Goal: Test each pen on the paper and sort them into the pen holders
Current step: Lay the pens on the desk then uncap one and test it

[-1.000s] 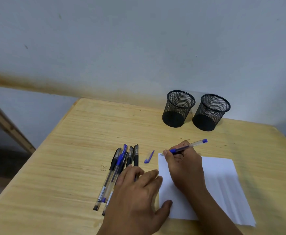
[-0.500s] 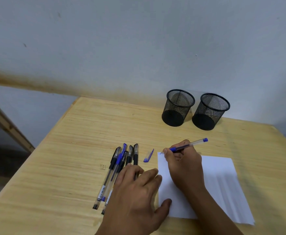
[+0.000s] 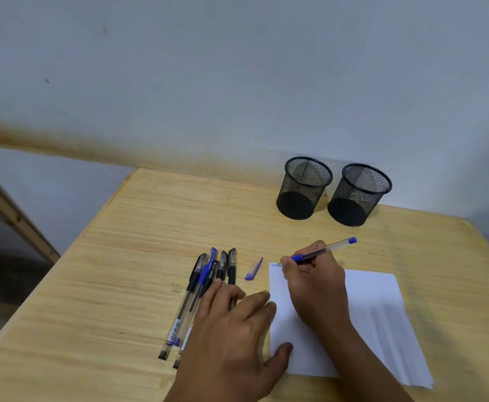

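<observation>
While a blue pen (image 3: 318, 252) is pinched in the curled fingers of the right hand (image 3: 314, 281), tip on the paper (image 3: 376, 314) at its far-left corner, the sheet's left edge is pressed by the flat, spread left hand (image 3: 231, 338). Pen cap (image 3: 254, 269) lies btwn paper & spare pens (image 3: 199, 288); two pen holders (image 3: 305, 188) are seen w/ nothing inside, well apart at the back.

hands (image 3: 231, 329): two, bare | forearms: bare, no sleeves | jewellery: none seen
</observation>
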Motion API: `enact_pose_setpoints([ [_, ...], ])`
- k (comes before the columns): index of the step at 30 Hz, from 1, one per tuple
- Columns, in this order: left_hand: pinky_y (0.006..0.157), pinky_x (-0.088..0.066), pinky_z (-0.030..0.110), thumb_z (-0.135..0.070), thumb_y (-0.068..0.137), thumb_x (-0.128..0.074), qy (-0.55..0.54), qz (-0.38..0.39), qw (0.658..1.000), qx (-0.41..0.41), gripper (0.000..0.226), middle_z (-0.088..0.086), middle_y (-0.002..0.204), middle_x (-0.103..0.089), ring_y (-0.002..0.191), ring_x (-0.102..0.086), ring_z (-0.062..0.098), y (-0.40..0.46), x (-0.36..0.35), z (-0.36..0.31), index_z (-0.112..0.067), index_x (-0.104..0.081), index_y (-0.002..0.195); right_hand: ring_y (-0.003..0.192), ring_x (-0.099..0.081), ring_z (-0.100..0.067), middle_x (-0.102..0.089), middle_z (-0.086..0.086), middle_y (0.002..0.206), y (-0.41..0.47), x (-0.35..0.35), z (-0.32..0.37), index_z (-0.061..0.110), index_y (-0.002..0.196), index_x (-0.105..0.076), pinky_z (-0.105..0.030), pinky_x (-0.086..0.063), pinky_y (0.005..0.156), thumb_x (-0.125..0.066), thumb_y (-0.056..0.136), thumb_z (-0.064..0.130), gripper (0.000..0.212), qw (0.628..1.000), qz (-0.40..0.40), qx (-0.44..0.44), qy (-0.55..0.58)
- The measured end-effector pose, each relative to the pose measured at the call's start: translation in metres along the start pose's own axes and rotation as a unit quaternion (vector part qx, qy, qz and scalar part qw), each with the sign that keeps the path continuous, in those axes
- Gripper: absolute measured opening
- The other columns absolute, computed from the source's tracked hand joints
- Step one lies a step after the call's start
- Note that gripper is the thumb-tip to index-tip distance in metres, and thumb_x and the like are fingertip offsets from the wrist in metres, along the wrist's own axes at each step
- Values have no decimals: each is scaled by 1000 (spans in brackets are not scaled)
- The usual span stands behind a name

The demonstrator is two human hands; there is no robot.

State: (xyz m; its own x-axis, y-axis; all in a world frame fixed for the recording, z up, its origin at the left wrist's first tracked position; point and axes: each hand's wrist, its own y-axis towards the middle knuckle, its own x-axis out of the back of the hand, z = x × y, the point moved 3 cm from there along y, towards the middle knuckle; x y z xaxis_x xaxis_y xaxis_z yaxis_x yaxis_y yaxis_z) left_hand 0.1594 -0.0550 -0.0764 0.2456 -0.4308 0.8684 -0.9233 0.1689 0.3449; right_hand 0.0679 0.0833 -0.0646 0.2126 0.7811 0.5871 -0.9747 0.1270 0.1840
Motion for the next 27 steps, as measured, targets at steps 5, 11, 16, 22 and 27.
enact_pose_setpoints([
  [5, 109, -28, 47, -67, 67, -61, 1, -3, 1000, -1, 48, -22, 115, -65, 97, -51, 15, -1, 0, 0, -34, -70, 100, 65, -65, -10, -63, 6, 69, -1, -1, 2, 15, 86, -56, -20, -53, 64, -73, 86, 17, 18, 1000, 1, 1, -5],
  [11, 110, -25, 45, -70, 65, -59, 3, -1, 1000, 3, 50, -23, 113, -66, 97, -49, 14, 1, 3, -1, -35, -70, 99, 65, -66, -13, -68, 0, 71, 0, 0, 2, 13, 86, -58, -21, -53, 63, -73, 86, 18, 16, 1000, 3, -12, 0],
  [16, 111, -24, 48, -70, 68, -58, 12, 2, 1000, 2, 50, -23, 115, -66, 98, -55, 15, 0, 2, -1, -35, -71, 100, 63, -62, -9, -63, 2, 68, -3, -1, 3, 14, 86, -55, -17, -48, 60, -72, 87, 16, 17, 1000, 3, 0, -13],
  [22, 111, -23, 50, -70, 67, -59, 14, 0, 1000, 2, 50, -23, 114, -66, 98, -57, 17, 0, 2, 0, -35, -71, 100, 66, -66, -15, -67, -2, 71, -3, -1, 3, 13, 86, -56, -23, -53, 63, -72, 86, 16, 17, 1000, 8, -12, -2],
  [27, 111, -23, 52, -71, 67, -58, 23, -7, 1000, 2, 50, -23, 112, -66, 99, -55, 16, 0, 3, -1, -35, -71, 99, 73, -69, -12, -72, -1, 76, -1, 10, -2, 13, 88, -59, -25, -54, 67, -70, 88, 17, 12, 990, -11, -94, 108],
])
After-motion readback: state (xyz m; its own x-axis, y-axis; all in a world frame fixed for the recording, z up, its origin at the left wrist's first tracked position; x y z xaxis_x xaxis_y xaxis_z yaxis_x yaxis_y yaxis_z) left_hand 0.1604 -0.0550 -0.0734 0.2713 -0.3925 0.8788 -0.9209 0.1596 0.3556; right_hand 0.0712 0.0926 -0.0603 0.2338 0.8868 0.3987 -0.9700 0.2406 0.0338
